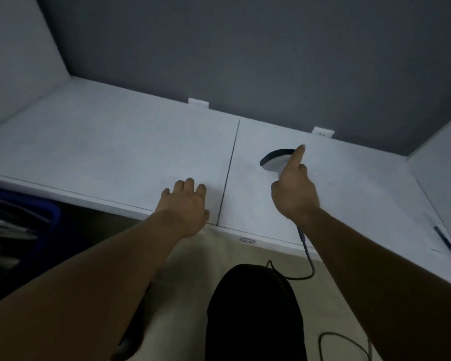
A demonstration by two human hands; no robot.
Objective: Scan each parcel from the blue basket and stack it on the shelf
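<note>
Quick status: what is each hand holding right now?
Left hand: open, resting on the white surface, empty.
Right hand: grips the barcode scanner, index finger along its head.

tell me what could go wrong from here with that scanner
The cable loops down off the desk edge toward the floor; it might snag and tug the scanner gripped in the right hand. The pen lies near the desk's right edge, so a sweeping arm or cord could knock it off.

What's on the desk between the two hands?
Only bare white desk and a dark seam between the left hand and the right hand, which holds the scanner; the head view shows it.
</note>
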